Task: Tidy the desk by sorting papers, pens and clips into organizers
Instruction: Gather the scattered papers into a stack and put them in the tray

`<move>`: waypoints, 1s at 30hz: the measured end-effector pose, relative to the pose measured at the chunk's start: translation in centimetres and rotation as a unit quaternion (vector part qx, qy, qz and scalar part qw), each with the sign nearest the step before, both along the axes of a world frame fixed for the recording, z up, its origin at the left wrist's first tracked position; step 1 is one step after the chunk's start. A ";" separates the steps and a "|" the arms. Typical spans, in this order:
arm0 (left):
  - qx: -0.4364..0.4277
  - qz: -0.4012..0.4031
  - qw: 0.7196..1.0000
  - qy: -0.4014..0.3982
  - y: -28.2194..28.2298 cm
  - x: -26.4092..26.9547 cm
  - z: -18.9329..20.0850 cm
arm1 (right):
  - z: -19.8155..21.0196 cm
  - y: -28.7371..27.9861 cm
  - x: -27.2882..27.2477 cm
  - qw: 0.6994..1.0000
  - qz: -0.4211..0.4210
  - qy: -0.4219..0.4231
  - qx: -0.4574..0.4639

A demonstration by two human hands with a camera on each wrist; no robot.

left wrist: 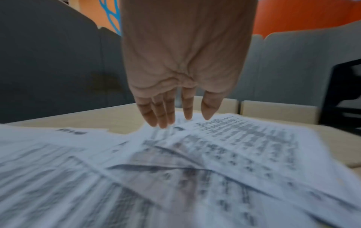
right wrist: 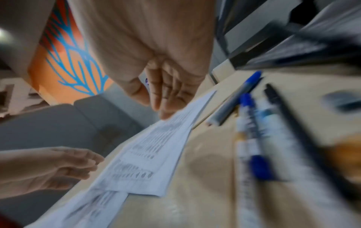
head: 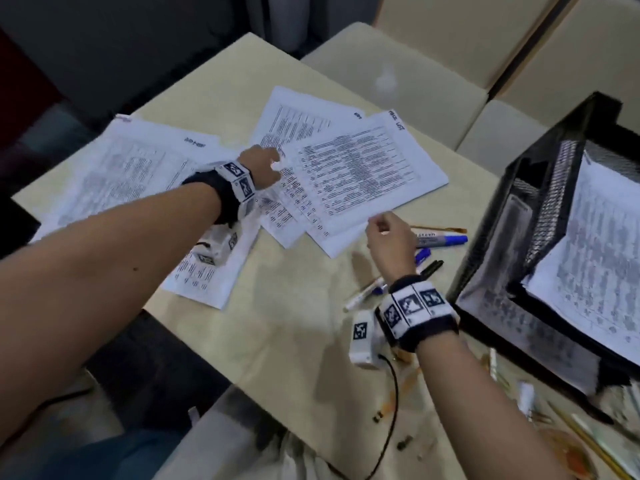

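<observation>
Head view: left hand [head: 261,166] mid-frame, over the overlapping printed papers [head: 360,168]. Left wrist view shows its fingers [left wrist: 156,114] straight and spread a little, tips down at the sheets' far edge; holds nothing. Contact with paper: cannot tell, blurred.

Right hand [head: 389,237] sits right of centre at the near edge of the top sheet [head: 367,164]. Right wrist view: fingers [right wrist: 166,92] nearly straight, tips at the sheet's corner, thumb apart on the left. Looks relaxed, no clear pinch; whether tips touch the paper is unclear.

Papers: three or so sheets fanned at centre of the desk [head: 287,327], more sheets [head: 131,168] at left of frame, partly under the left forearm. All flat on the desk.

Pens [head: 440,239]: blue-capped markers and a black pen [head: 431,268] lie loose just right of the right hand, lower-right of the papers. In the right wrist view they fill the right half, blurred.

Black mesh tray [head: 540,209] at right edge of the head view, already with printed sheets [head: 602,258] in it, on more than one level.

More pens, pencils [head: 588,441] at lower right, smeared. Small dark bits [head: 401,445] at bottom centre, possibly clips, too small to tell. Both wrists wear marker bands with cameras.
</observation>
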State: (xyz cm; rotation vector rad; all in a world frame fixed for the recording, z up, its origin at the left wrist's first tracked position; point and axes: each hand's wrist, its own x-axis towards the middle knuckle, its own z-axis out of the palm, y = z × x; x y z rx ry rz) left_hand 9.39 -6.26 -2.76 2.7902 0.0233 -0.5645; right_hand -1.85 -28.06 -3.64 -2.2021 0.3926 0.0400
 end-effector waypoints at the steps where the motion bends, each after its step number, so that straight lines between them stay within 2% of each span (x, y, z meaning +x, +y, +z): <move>1: 0.015 0.006 1.000 0.011 1.4 0.4 -0.5 | -0.6 1.0 1.6 0.999 0.012 0.019 -0.029; 5: 0.067 -0.004 0.994 0.084 5.0 0.3 -3.0 | -2.8 4.0 5.3 0.987 0.073 0.101 -0.102; 7: 0.089 -0.023 0.990 0.105 5.5 -0.8 -4.8 | -3.8 5.3 5.6 0.970 0.113 0.157 -0.150; 10: 0.048 -0.035 0.994 0.088 6.0 -0.7 -5.7 | -4.9 6.9 4.7 0.939 0.221 0.175 -0.197; 13: -0.029 0.061 0.997 0.047 7.1 1.8 -4.5 | -4.2 7.1 4.2 0.903 0.346 0.153 -0.204; 15: -0.009 0.130 0.991 0.032 7.7 3.0 -4.2 | -3.3 6.8 4.4 0.890 0.379 0.157 -0.200; 16: 0.007 0.138 0.990 0.030 7.6 3.1 -4.0 | -2.9 6.7 4.5 0.900 0.369 0.147 -0.179; 17: 0.004 0.137 0.990 0.038 7.2 3.2 -3.8 | -2.6 6.7 4.6 0.928 0.325 0.121 -0.140; 19: -0.058 0.157 0.984 0.065 6.1 3.5 -3.1 | -2.6 6.4 4.9 0.986 0.146 0.043 -0.075; 20: -0.098 0.186 0.974 0.079 5.7 3.8 -3.0 | -3.0 6.2 5.3 0.994 0.059 0.019 -0.085; 22: -0.149 0.216 0.958 0.116 5.0 4.5 -3.2 | -3.9 5.9 6.0 0.988 -0.027 0.062 -0.136; 24: -0.177 0.215 0.946 0.165 4.5 4.0 -2.7 | -5.1 5.9 6.7 0.970 -0.014 0.146 -0.196; 25: -0.153 0.191 0.954 0.174 4.3 3.4 -2.4 | -5.3 6.0 6.9 0.961 0.006 0.164 -0.224; 27: -0.059 0.140 0.976 0.158 3.5 1.8 -2.6 | -5.4 6.6 7.0 0.956 0.048 0.156 -0.244; 28: -0.038 0.119 0.982 0.142 3.1 1.1 -3.0 | -5.2 6.9 6.9 0.957 0.072 0.144 -0.240; 30: -0.075 0.143 0.981 0.112 2.7 -0.1 -3.7 | -5.0 7.4 6.5 0.959 0.120 0.128 -0.223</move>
